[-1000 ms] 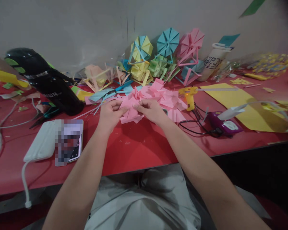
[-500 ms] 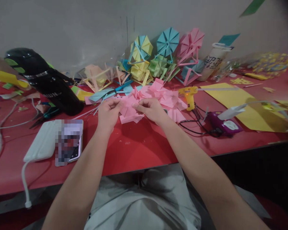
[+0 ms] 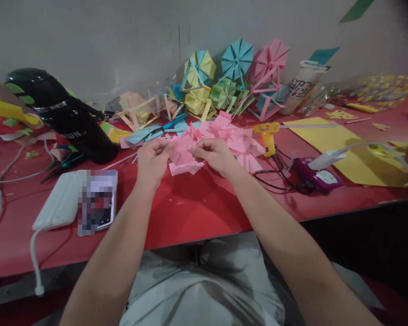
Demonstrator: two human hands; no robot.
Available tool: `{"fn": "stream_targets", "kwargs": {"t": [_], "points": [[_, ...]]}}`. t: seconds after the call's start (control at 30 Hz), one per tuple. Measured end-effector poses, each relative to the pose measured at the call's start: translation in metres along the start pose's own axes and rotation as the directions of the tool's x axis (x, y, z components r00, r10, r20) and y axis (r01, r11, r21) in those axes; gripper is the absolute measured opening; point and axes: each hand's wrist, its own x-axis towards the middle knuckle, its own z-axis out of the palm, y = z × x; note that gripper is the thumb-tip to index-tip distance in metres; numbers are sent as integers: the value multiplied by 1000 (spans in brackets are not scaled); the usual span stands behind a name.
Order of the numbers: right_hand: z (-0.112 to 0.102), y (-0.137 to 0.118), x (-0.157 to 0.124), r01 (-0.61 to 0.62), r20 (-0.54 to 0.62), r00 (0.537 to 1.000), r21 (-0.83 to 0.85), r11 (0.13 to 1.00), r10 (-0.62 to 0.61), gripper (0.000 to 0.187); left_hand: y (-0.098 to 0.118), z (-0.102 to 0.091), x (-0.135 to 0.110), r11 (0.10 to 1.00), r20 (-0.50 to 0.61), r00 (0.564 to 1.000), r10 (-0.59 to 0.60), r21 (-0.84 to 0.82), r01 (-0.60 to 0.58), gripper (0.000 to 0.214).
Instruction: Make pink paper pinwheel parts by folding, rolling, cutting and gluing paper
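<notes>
Between my hands is a piece of folded pink paper (image 3: 181, 156), held just above the red table. My left hand (image 3: 153, 158) pinches its left edge between thumb and fingers. On the other side, my right hand (image 3: 213, 155) grips the same paper with thumb and forefinger. Several more folded pink paper pieces (image 3: 238, 138) lie in a heap right behind and beside my right hand. The fingertips of both hands partly cover the paper's edges.
A yellow glue gun (image 3: 268, 136) with its cable stands right of the heap, near a purple power socket (image 3: 318, 174) and yellow sheets (image 3: 360, 158). Folded paper wheels (image 3: 238, 61) line the wall. Leftward are a black bottle (image 3: 78, 122), a white power bank (image 3: 57, 199) and a phone (image 3: 107, 213).
Hardly anything differs. Both hands keep their pinch on the pink paper, with only a very slight shift of my left hand to the left.
</notes>
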Motion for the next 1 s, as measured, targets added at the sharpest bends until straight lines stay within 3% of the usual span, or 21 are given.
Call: {"fn": "stream_targets", "kwargs": {"t": [0.27, 0.47, 0.6, 0.73, 1.0], "points": [[0, -7, -2, 5, 42, 999, -9, 1000, -5, 47, 5, 2, -2, 997, 102, 993, -55, -39, 59, 23], [1, -2, 0, 8, 65, 998, -48, 999, -5, 48, 3, 1, 0, 993, 32, 999, 1, 117, -5, 25], [-1, 4, 1, 66, 16, 998, -135, 989, -64, 41, 5, 1, -3, 990, 94, 989, -113, 99, 104, 21], [-1, 9, 1, 136, -49, 987, -251, 958, -153, 29, 9, 4, -7, 973, 151, 966, -210, 127, 191, 34], [1, 13, 2, 205, -6, 974, -417, 886, -228, 29, 3, 3, -6, 988, 152, 982, -116, 123, 98, 45]]}}
